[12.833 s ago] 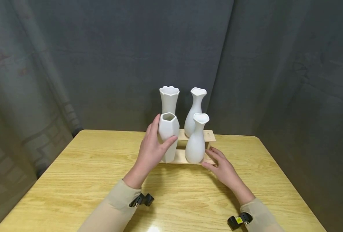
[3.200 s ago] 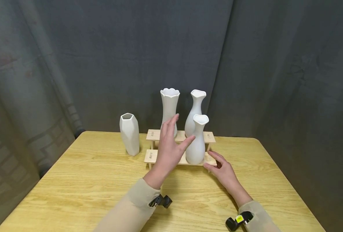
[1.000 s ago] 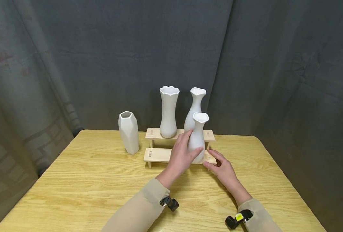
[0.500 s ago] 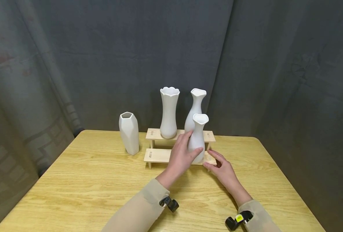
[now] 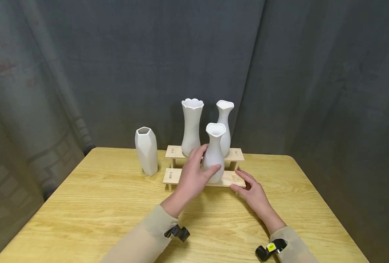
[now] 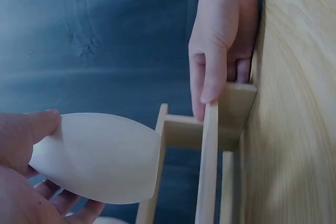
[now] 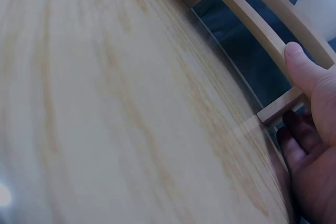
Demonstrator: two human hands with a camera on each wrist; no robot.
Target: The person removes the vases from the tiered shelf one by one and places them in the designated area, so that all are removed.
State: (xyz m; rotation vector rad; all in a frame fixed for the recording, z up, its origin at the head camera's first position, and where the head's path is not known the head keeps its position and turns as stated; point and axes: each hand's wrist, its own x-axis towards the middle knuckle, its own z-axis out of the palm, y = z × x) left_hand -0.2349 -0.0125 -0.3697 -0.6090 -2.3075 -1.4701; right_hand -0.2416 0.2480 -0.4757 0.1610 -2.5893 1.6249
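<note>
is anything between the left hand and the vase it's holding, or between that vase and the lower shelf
Nothing visible: the left hand grips the front vase directly, and the left wrist view shows only a gap between the vase's base and the lower shelf.

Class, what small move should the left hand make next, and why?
The left hand should probably carry the held vase left, clear of the stand, toward the faceted vase on the table. The held vase's base already hangs above the lower shelf, and the right hand grips the stand's end.
</note>
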